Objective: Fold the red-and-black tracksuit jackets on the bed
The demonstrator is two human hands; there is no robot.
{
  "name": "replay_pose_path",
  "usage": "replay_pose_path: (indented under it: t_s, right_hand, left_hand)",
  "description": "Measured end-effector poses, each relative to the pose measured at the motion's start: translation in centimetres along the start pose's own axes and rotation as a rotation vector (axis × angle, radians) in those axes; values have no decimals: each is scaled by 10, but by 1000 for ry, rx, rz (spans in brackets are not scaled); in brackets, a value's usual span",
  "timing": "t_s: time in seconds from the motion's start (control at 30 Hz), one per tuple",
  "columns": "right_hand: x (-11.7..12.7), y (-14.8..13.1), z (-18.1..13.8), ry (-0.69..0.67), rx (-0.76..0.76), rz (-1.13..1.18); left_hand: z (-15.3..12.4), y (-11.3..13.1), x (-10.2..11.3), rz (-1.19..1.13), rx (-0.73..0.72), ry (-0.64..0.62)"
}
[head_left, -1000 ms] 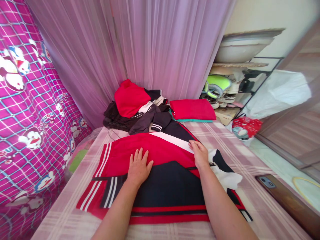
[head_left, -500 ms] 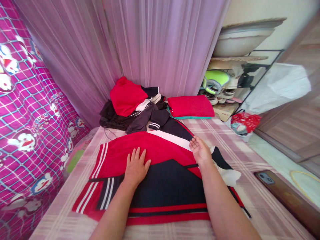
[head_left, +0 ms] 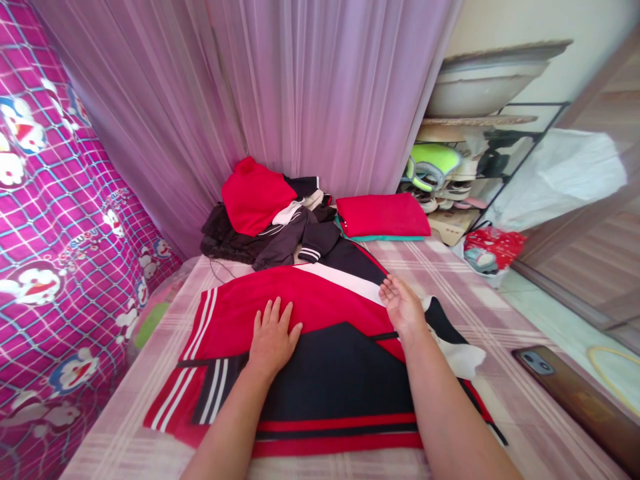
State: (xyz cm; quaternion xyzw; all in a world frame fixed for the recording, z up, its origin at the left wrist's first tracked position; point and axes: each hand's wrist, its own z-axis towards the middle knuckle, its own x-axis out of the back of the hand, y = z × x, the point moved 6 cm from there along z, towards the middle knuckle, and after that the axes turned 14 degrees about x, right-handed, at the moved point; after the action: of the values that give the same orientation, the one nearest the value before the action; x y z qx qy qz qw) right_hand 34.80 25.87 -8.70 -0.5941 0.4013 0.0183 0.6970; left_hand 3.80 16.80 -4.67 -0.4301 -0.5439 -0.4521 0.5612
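A red, black and white jacket (head_left: 330,373) lies spread on the checked cloth, its striped hem towards the left. One sleeve, black with a white band, stretches away towards the back. My left hand (head_left: 274,337) rests flat on the red part, fingers spread, holding nothing. Over the jacket's right side, by the white band, is my right hand (head_left: 403,303). It is turned on its edge with the palm facing left, fingers lightly bent and nothing visible in them. My right forearm hides part of the collar end, where white and black cloth shows.
Behind the jacket lie a heap of clothes (head_left: 260,207) and a folded red cloth (head_left: 383,215) on a green one. A phone (head_left: 565,393) lies at the right edge. Beyond stand a shoe rack (head_left: 520,160) and a curtain (head_left: 320,87). A patterned pink cloth (head_left: 90,267) hangs left.
The view has tilted very slightly, so everything sits a little lower. Both hands keep their places on the jacket, and the jacket lies the same.
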Motion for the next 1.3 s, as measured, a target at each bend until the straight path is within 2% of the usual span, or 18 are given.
replay_pose_path:
  t_s: [0.47, 0.83, 1.3]
  right_hand:
    - [-1, -1, 0, -18, 18, -7]
    - [-5, -6, -9, 32, -51, 30]
    - [-5, -5, -8, 34, -54, 27]
  left_hand:
    - [0, 0, 0, -7, -7, 20]
    - [-1, 0, 1, -13, -2, 9]
    - [-1, 0, 0, -23, -5, 9]
